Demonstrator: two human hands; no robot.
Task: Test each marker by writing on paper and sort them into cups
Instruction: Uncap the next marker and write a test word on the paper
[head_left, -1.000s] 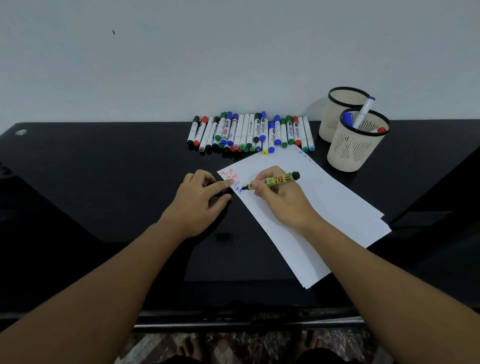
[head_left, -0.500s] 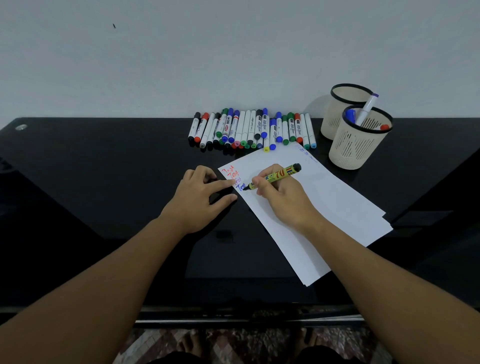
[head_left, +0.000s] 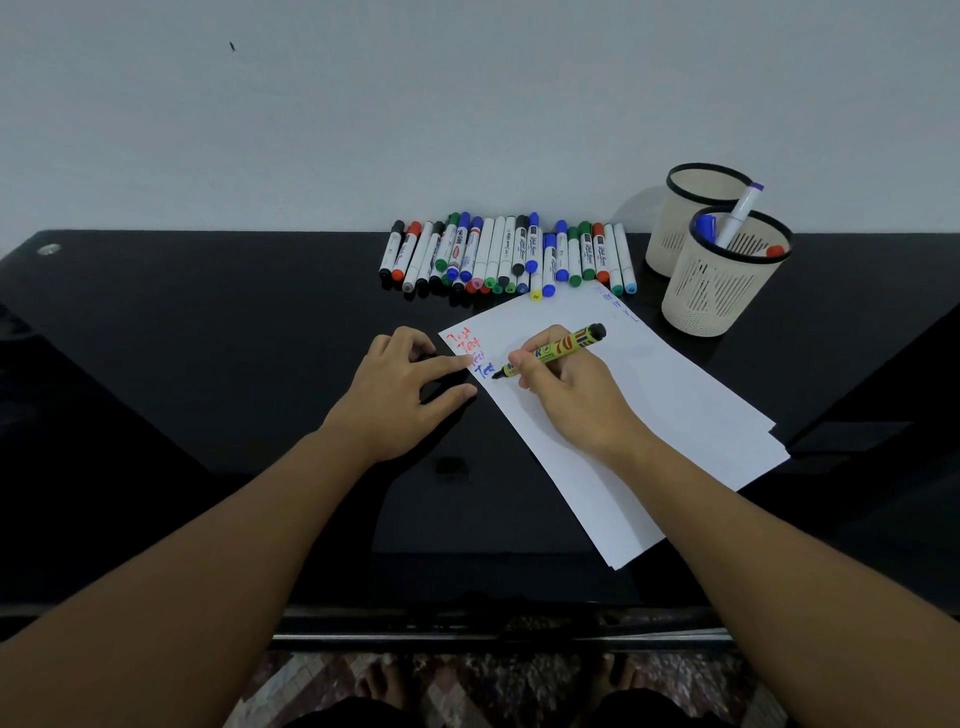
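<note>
Gripping the light, rigid yellow permanent marker (head_left: 551, 351) mid-barrel, the right hand (head_left: 566, 395) writes; paper (head_left: 675, 405) is pinned by straight left-hand fingertips (head_left: 462, 364).

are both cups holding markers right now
No, only the nearer cup holds markers; what shows of the inside of the farther cup behind it shows none.

The right hand (head_left: 571, 400) covers part of the paper (head_left: 675, 415); the markers' (head_left: 509, 254) label print is too small to read; the front cup (head_left: 722, 291) hides the rear cup's (head_left: 691, 208) base.
</note>
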